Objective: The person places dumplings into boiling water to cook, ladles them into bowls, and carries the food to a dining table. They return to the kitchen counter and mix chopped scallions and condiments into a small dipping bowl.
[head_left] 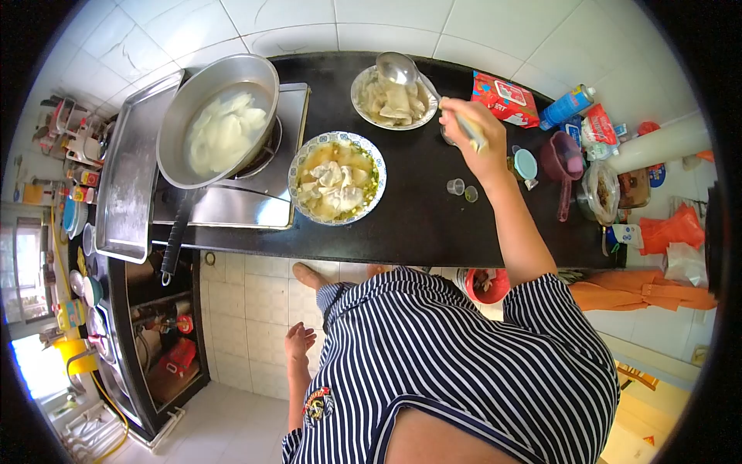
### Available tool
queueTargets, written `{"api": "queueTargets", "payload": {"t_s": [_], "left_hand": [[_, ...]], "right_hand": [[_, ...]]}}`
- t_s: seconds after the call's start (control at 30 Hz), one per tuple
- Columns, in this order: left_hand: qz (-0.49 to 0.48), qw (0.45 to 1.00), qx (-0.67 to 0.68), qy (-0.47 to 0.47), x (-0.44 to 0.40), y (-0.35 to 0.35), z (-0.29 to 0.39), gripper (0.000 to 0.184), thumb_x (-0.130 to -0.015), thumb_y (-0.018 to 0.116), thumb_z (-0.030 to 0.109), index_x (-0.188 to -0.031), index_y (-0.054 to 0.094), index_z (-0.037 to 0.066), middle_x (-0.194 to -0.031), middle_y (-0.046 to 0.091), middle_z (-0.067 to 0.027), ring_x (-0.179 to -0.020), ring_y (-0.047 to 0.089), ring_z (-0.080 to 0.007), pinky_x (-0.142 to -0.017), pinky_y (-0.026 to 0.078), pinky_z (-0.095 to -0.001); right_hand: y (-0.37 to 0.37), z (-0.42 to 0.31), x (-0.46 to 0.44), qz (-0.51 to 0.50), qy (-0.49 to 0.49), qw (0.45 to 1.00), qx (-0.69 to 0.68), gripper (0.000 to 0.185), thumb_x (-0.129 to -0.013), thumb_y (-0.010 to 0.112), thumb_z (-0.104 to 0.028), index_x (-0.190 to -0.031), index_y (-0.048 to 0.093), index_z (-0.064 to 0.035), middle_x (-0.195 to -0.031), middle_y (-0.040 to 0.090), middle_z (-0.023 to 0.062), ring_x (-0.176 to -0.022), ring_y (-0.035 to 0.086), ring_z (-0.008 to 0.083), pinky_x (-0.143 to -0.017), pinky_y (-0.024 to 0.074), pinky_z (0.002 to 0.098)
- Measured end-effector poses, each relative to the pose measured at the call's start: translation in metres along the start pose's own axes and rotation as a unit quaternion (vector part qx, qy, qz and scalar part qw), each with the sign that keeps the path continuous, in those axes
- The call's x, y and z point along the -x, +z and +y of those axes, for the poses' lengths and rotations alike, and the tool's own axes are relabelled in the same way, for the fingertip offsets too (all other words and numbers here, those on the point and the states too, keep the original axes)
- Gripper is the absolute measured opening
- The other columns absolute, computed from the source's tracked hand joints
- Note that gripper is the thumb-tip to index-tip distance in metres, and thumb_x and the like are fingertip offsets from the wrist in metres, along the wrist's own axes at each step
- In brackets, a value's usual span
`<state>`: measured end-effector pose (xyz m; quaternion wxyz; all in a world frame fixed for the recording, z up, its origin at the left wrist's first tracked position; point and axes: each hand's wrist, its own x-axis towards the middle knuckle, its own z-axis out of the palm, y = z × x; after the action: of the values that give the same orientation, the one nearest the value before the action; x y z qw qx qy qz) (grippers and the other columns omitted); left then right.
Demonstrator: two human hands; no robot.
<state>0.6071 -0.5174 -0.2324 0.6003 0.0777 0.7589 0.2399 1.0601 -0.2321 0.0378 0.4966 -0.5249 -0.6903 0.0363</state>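
Observation:
My right hand (477, 133) is closed around the pale yellow handle of a metal ladle (397, 68). The ladle's bowl hangs over the far rim of a plate (369, 114) holding cooked dumplings (394, 100). Closer to me stands a blue-patterned bowl (298, 203) of soup, with dumplings (334, 185) and chopped greens in it. My left hand (300, 340) hangs low beside my body, below the counter, its fingers loosely bent and holding nothing. To the left, a deep pan (167, 158) with white dumplings (228, 127) in cloudy water sits on the stove.
The pan's black handle (179, 232) juts past the counter's front edge. A metal tray (124, 224) lies left of the stove (270, 205). Small cups (456, 186), a red packet (504, 99), a blue can (566, 107) and a dark red dipper (564, 182) stand on the right.

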Motion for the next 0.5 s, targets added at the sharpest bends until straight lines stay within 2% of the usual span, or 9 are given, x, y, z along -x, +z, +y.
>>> {"api": "queueTargets", "payload": {"t_s": [0.03, 0.1, 0.17, 0.23, 0.3, 0.5], "left_hand": [[0.001, 1.000, 0.000, -0.001, -0.003, -0.003, -0.004, 0.034, -0.099, 0.048, 0.017, -0.129, 0.053, 0.001, -0.086, 0.070, -0.0107, -0.059, 0.059, -0.0099, -0.045, 0.039, -0.0217], [-0.019, 1.000, -0.013, -0.002, -0.011, -0.010, -0.010, 0.037, -0.097, 0.051, 0.021, -0.129, 0.052, 0.002, -0.094, 0.069, -0.0120, -0.073, 0.068, -0.0177, -0.062, 0.052, -0.0282], [-0.021, 1.000, -0.009, -0.003, -0.012, -0.012, -0.015, 0.037, -0.097, 0.051, 0.021, -0.129, 0.052, 0.002, -0.095, 0.069, -0.0121, -0.072, 0.068, -0.0178, -0.062, 0.052, -0.0282], [-0.023, 1.000, -0.006, -0.004, -0.011, -0.012, -0.016, 0.037, -0.097, 0.052, 0.021, -0.129, 0.052, 0.002, -0.095, 0.069, -0.0123, -0.072, 0.068, -0.0178, -0.062, 0.052, -0.0283], [-0.032, 0.999, -0.013, 0.003, -0.013, -0.011, -0.017, 0.038, -0.096, 0.052, 0.021, -0.130, 0.052, 0.002, -0.095, 0.069, -0.0122, -0.072, 0.068, -0.0179, -0.062, 0.052, -0.0281], [-0.020, 0.999, -0.045, 0.002, -0.008, -0.009, -0.009, 0.038, -0.097, 0.050, 0.020, -0.132, 0.051, 0.003, -0.095, 0.069, -0.0118, -0.073, 0.067, -0.0179, -0.063, 0.052, -0.0288]], "right_hand": [[-0.006, -0.006, 0.003, -0.019, -0.101, 0.994, 0.032, 0.030, -0.076, 0.073, 0.001, -0.103, 0.068, -0.0089, -0.088, 0.066, 0.0098, -0.073, 0.066, 0.0210, -0.063, 0.0521, 0.0289], [-0.010, -0.019, 0.013, -0.056, -0.117, 0.991, 0.036, 0.031, -0.075, 0.073, 0.002, -0.104, 0.068, -0.0097, -0.088, 0.066, 0.0085, -0.073, 0.066, 0.0197, -0.064, 0.0531, 0.0286], [-0.008, -0.026, 0.025, -0.064, -0.153, 0.986, 0.018, 0.033, -0.074, 0.073, 0.003, -0.103, 0.069, -0.0106, -0.092, 0.065, 0.0083, -0.077, 0.066, 0.0197, -0.066, 0.0547, 0.0277], [-0.008, -0.035, 0.035, -0.118, -0.158, 0.979, -0.055, 0.033, -0.073, 0.074, 0.003, -0.103, 0.069, -0.0094, -0.093, 0.064, 0.0084, -0.078, 0.066, 0.0208, -0.066, 0.0550, 0.0285], [0.001, -0.031, 0.044, -0.162, -0.179, 0.968, -0.073, 0.031, -0.074, 0.074, 0.001, -0.104, 0.068, -0.0080, -0.096, 0.063, 0.0086, -0.079, 0.066, 0.0221, -0.068, 0.0554, 0.0291], [0.013, -0.009, 0.063, -0.257, -0.150, 0.949, -0.104, 0.031, -0.074, 0.074, -0.001, -0.102, 0.067, -0.0102, -0.099, 0.063, 0.0093, -0.081, 0.066, 0.0234, -0.068, 0.0562, 0.0309]]}}
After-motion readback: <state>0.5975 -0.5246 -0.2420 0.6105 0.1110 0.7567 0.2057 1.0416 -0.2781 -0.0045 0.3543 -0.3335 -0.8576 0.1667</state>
